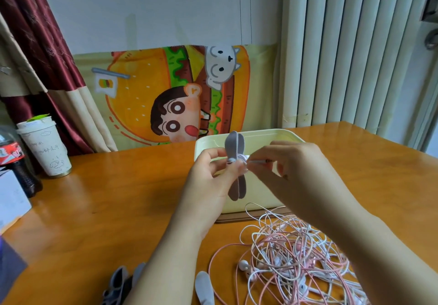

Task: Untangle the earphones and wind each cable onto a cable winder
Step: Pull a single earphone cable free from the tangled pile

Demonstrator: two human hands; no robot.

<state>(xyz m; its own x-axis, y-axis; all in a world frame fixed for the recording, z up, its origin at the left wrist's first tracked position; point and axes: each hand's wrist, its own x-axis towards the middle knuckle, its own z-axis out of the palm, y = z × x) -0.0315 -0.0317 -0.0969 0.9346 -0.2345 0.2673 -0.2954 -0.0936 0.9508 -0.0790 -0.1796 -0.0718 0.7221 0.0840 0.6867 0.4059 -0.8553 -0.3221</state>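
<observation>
1. Seen from the head camera, my left hand (213,169) is raised above the table (113,200). Its thumb and fingers are curled in a pinch on the waist of a grey cable winder (234,147), which stands upright in front of the cream box (256,135)
2. My right hand (294,162) is just beside it, fingertips pinching the thin white cable end (259,161) that runs sideways into the winder's middle. A few white turns (243,157) are bunched there between my two hands
3. The winder's two grey leaves show above my fingers and below them, the lower ends hanging in front of the box's near wall
4. The rest of the earphones (296,255) lie in a loose pink and white tangle on the table under my right forearm, near the box, with white earbuds at the tangle's left edge
5. Spare ones lie at the near edge: a pale grey winder (205,288) just left of the tangle, and darker grey winders (118,281) partly hidden by my left forearm
6. At far left stand a paper cup (45,148) and a cola bottle (14,162), and a cartoon burger cloth (166,84) hangs behind the table
</observation>
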